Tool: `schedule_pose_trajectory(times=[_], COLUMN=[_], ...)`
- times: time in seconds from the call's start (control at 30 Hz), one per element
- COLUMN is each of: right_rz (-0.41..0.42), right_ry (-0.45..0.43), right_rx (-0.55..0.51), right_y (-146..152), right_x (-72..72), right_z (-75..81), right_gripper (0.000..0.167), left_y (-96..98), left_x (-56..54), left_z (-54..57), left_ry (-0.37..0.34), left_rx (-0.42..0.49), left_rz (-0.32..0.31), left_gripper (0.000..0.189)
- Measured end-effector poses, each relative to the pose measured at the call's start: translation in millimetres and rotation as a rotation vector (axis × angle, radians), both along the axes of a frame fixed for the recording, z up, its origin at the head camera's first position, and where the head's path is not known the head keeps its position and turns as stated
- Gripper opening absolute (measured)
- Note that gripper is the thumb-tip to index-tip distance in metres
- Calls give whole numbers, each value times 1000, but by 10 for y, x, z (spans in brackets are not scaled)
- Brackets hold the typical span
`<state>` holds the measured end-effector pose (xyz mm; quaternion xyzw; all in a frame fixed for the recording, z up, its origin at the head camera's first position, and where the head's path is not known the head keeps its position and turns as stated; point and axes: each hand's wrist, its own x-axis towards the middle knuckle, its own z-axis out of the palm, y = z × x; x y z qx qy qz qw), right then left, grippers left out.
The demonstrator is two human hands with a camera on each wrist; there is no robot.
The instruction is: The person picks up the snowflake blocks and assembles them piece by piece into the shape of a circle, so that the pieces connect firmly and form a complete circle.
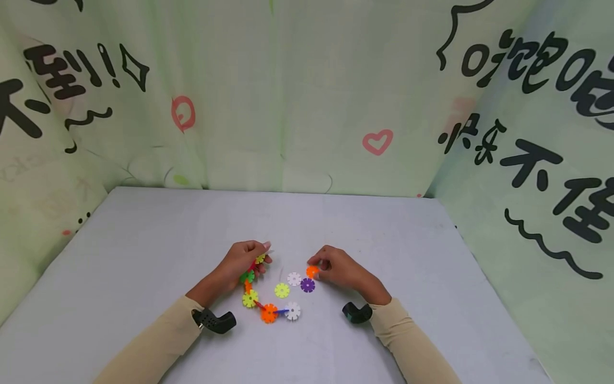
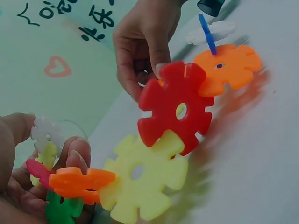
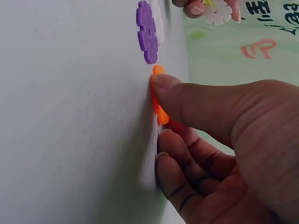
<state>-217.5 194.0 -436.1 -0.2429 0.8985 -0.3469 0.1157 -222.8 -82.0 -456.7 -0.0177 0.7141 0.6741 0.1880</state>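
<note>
My left hand (image 1: 243, 260) pinches the upper end of a chain of interlocked, notched flower-shaped plastic discs. In the left wrist view a white disc (image 2: 47, 133) shows between thumb and fingers. From it the chain runs through yellow, pink, green (image 2: 63, 209), orange (image 2: 81, 179), yellow (image 2: 140, 179), red (image 2: 173, 105) and orange (image 2: 229, 70) discs, then a blue one (image 2: 207, 33) and a white one at the far end. My right hand (image 1: 339, 266) pinches a single orange disc (image 3: 159, 100) between thumb and fingers, low at the tabletop.
Loose on the white table (image 1: 192, 224) beside the right hand lie a purple disc (image 1: 307, 285), a white disc (image 1: 294, 279) and a yellow disc (image 1: 282, 290). Pale green curtains (image 1: 297, 106) with black writing hang behind the table and along its sides.
</note>
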Motion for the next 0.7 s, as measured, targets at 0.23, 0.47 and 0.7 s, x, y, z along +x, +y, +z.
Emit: schedule_pose_trajectory(times=[0.23, 0.47, 0.7], right_rz=[-53, -79, -84], right_ry=[-26, -27, 20], right_rx=[55, 49, 5], right_y=[-32, -54, -88], right_x=[-18, -39, -66], right_z=[12, 29, 47], right_gripper=[21, 19, 17], left_y=[5, 14, 20], left_x=[13, 20, 31], left_z=[12, 30, 49], left_ry=[2, 3, 12], left_rx=[0, -10, -7], left_rz=[0, -4, -8], left_gripper=[41, 40, 37])
